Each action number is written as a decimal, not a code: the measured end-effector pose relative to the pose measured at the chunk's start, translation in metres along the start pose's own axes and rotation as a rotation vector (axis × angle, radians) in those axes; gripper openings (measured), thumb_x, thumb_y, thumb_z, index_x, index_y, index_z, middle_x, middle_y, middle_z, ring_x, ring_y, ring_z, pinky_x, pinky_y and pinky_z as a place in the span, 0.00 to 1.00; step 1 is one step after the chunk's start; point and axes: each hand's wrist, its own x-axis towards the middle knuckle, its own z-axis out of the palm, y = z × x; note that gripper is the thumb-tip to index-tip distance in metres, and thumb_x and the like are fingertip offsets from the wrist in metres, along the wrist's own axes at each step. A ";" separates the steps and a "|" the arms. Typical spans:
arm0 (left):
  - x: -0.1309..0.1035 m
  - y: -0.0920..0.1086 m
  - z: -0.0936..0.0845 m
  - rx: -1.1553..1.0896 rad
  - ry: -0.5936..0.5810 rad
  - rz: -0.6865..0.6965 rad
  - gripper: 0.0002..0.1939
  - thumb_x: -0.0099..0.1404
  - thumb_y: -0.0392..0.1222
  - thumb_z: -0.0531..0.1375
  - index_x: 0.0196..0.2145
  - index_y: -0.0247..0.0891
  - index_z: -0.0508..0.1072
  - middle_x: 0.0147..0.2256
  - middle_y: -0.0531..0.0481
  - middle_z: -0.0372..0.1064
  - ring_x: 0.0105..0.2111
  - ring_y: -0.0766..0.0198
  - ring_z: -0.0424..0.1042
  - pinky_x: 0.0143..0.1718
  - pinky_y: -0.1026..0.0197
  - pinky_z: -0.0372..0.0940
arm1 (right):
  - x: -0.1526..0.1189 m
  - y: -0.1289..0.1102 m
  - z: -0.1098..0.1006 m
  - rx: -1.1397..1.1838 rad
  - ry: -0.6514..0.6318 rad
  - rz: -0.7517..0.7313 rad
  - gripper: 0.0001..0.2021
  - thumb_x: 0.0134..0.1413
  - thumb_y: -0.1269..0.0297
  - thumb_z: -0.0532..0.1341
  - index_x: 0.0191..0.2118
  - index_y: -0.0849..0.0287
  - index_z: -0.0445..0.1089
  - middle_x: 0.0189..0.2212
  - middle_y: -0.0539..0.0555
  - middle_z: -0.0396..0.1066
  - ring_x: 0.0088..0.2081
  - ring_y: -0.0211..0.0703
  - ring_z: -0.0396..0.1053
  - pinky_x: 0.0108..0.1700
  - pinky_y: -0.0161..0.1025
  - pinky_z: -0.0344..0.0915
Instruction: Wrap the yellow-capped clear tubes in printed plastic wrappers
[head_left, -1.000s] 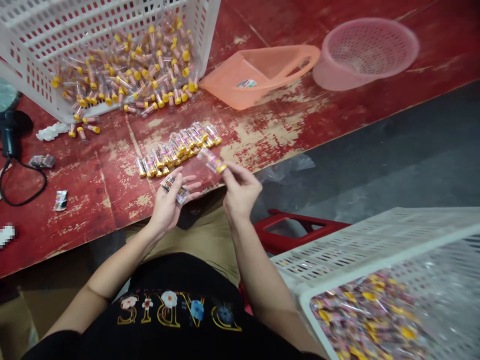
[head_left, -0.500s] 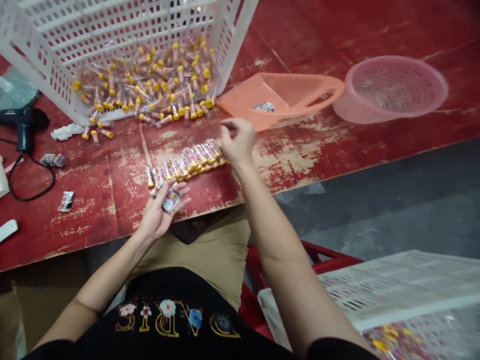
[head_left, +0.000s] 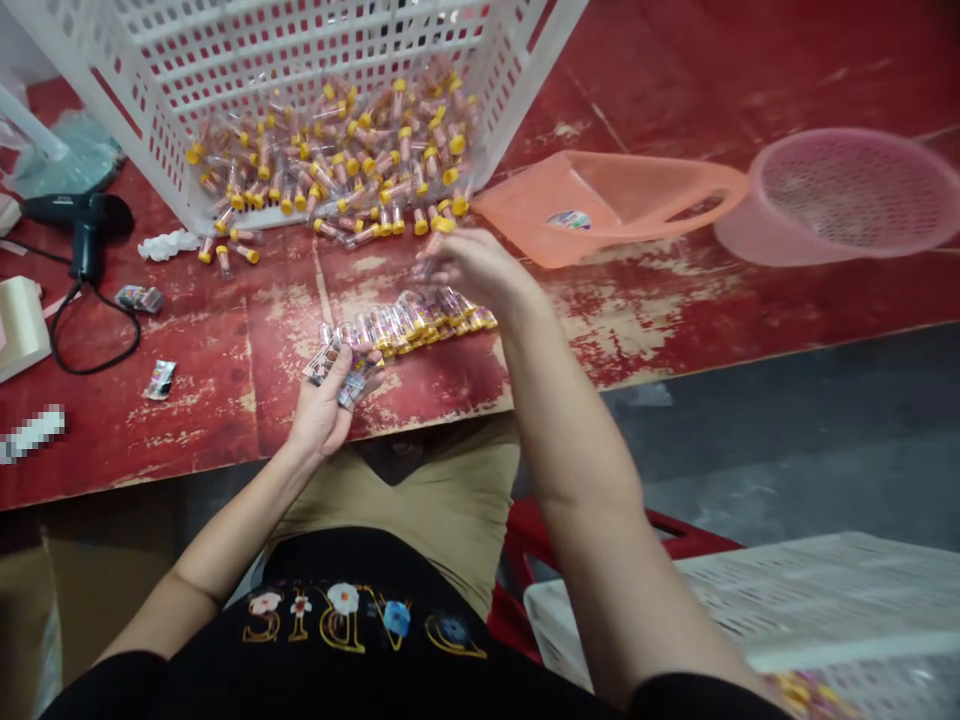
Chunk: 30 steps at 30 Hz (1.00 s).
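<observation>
My left hand holds several small printed packets between thumb and fingers, close to the table's front edge. Above the row of yellow-capped tubes is my right hand, its fingers bent and pressed together near a clear tube; blur hides exactly what they grip. The row lies side by side on the red table. Behind it, many loose yellow-capped tubes spill from a tipped white crate.
An orange scoop and a pink basket stand to the right. At the left are a dark hair dryer with its cord, two small packets and a green plastic bag. Another white crate is at lower right.
My right hand has shifted from the row's right end to above and behind it, near the loose tubes. My left hand still holds the packets. The whole view has shifted slightly.
</observation>
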 end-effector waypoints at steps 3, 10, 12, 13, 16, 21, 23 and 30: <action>-0.004 -0.011 0.003 -0.040 0.026 -0.007 0.18 0.50 0.41 0.75 0.36 0.34 0.74 0.33 0.52 0.77 0.35 0.64 0.77 0.43 0.57 0.74 | -0.088 -0.028 -0.009 0.393 -0.153 0.129 0.08 0.54 0.59 0.63 0.34 0.59 0.70 0.23 0.48 0.68 0.25 0.36 0.67 0.31 0.39 0.72; -0.022 -0.030 0.016 0.052 0.013 0.009 0.22 0.43 0.44 0.77 0.33 0.34 0.75 0.29 0.54 0.74 0.26 0.71 0.72 0.33 0.66 0.69 | -0.194 -0.065 0.015 0.409 -0.010 0.191 0.18 0.43 0.49 0.72 0.30 0.61 0.74 0.19 0.46 0.67 0.21 0.32 0.62 0.25 0.33 0.63; -0.026 -0.032 0.017 0.073 0.012 0.040 0.22 0.43 0.44 0.77 0.33 0.34 0.75 0.30 0.54 0.75 0.28 0.71 0.72 0.33 0.67 0.68 | -0.196 -0.064 0.012 0.386 0.049 0.165 0.17 0.46 0.50 0.70 0.31 0.61 0.76 0.20 0.47 0.69 0.22 0.34 0.64 0.27 0.34 0.66; -0.027 -0.033 0.016 0.075 0.013 0.060 0.21 0.43 0.43 0.77 0.33 0.34 0.75 0.31 0.53 0.75 0.29 0.71 0.72 0.34 0.67 0.69 | -0.196 -0.063 0.011 0.379 0.070 0.153 0.16 0.47 0.51 0.70 0.32 0.61 0.76 0.21 0.48 0.71 0.23 0.34 0.65 0.28 0.34 0.67; -0.026 -0.037 0.013 0.044 0.002 0.088 0.20 0.47 0.42 0.76 0.35 0.35 0.75 0.33 0.53 0.75 0.30 0.70 0.73 0.37 0.65 0.69 | -0.196 -0.060 0.008 0.351 0.112 0.121 0.14 0.48 0.54 0.70 0.33 0.61 0.78 0.23 0.50 0.74 0.25 0.36 0.69 0.31 0.35 0.69; -0.025 -0.043 0.007 0.049 -0.037 0.120 0.20 0.52 0.49 0.73 0.35 0.35 0.72 0.28 0.54 0.71 0.25 0.72 0.69 0.33 0.65 0.69 | -0.199 -0.056 0.006 0.305 0.189 0.080 0.12 0.49 0.57 0.69 0.33 0.61 0.78 0.28 0.53 0.78 0.28 0.37 0.72 0.33 0.35 0.70; -0.028 -0.043 0.006 0.105 -0.078 0.121 0.20 0.52 0.50 0.73 0.32 0.35 0.71 0.23 0.59 0.64 0.20 0.75 0.61 0.27 0.68 0.65 | -0.201 -0.054 0.004 0.290 0.147 0.076 0.12 0.48 0.56 0.69 0.32 0.61 0.78 0.28 0.54 0.78 0.27 0.38 0.72 0.33 0.36 0.70; -0.029 -0.051 0.016 0.190 -0.043 0.166 0.21 0.48 0.48 0.75 0.27 0.33 0.71 0.19 0.62 0.54 0.18 0.78 0.51 0.18 0.72 0.50 | -0.206 -0.056 0.005 0.314 0.149 0.075 0.14 0.49 0.54 0.69 0.27 0.60 0.76 0.27 0.53 0.76 0.29 0.38 0.71 0.35 0.36 0.69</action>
